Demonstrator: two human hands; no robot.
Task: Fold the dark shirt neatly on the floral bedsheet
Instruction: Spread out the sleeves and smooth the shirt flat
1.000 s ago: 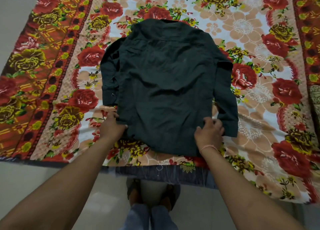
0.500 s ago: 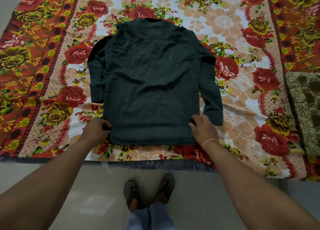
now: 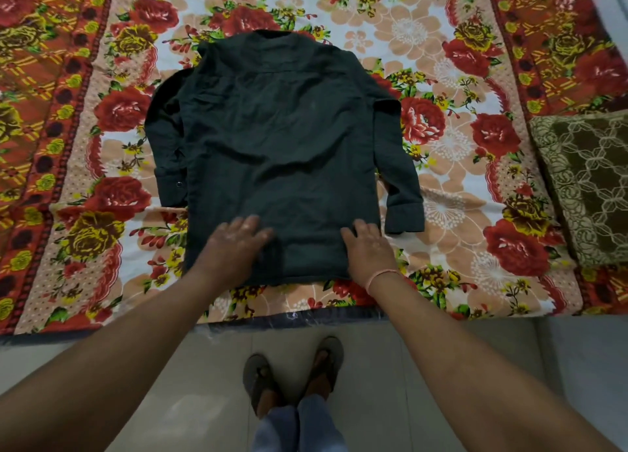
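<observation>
The dark shirt (image 3: 282, 152) lies flat, back side up, on the floral bedsheet (image 3: 452, 193), collar at the far end and hem near the bed's front edge. Both long sleeves hang down along its sides. My left hand (image 3: 234, 247) rests flat, palm down, on the lower left part of the shirt, fingers spread. My right hand (image 3: 368, 247) lies flat on the lower right corner by the hem, next to the right sleeve's cuff (image 3: 406, 215). Neither hand grips any cloth.
A brown patterned pillow (image 3: 588, 186) lies on the bed at the right. The bed's front edge (image 3: 292, 319) runs just below the hem. Beyond it is a tiled floor with my feet in sandals (image 3: 294, 373).
Both hands have let go of the hem's corners and moved inward onto the shirt, now pressing flat. The hem lies straight near the bed edge. The view has shifted left.
</observation>
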